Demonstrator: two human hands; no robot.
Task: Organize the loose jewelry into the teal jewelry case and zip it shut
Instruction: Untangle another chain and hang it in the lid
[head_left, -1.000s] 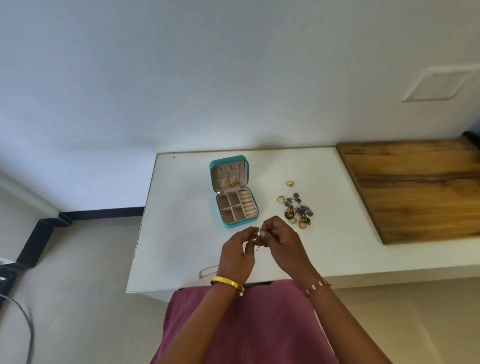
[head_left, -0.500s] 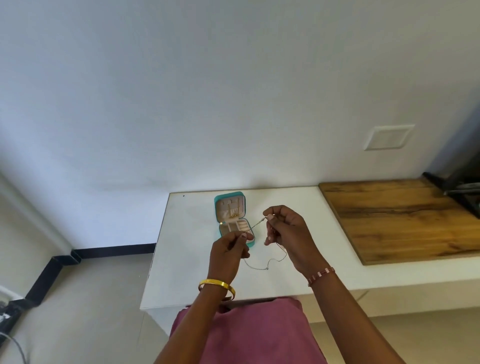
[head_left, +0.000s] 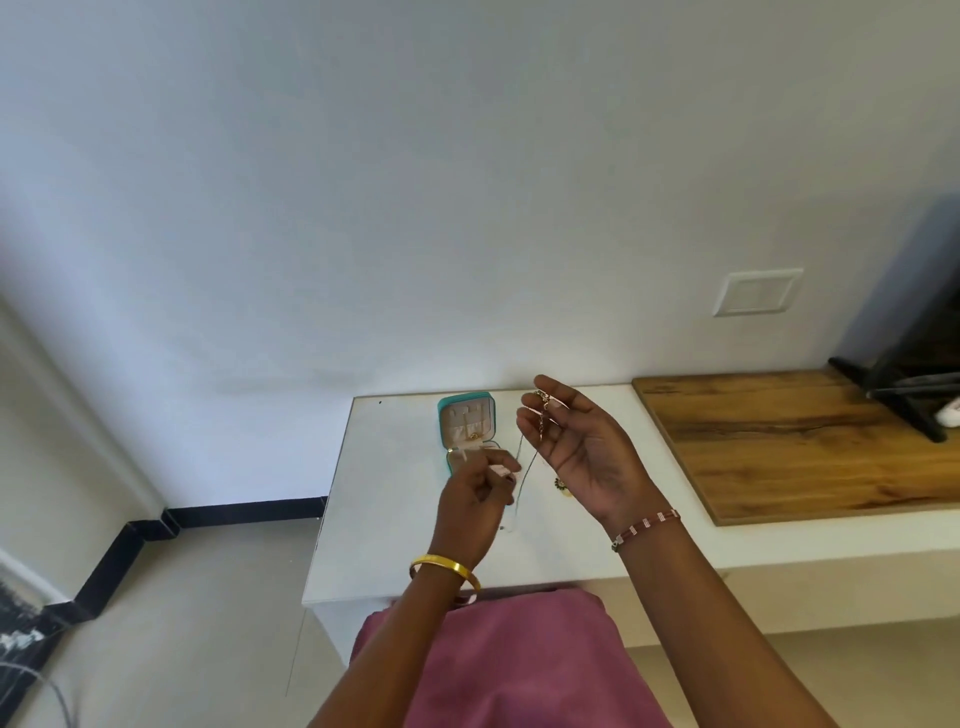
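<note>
Pinching a thin chain (head_left: 541, 415) between thumb and forefinger of the raised right hand (head_left: 576, 447), other fingers loosely spread. Curling the left hand (head_left: 475, 493) at 7 o'clock of it, beside the hanging strands; cannot tell whether gripping them. Covering part of the open teal jewelry case (head_left: 466, 418) at 9 o'clock on the white table (head_left: 384, 519). Blocking nearly all loose jewelry (head_left: 561, 484) behind the right palm.

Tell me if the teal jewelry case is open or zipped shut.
Open. The case has its lid upright, pale lining showing; the left hand, pinching a necklace, hides part of its base.
</note>
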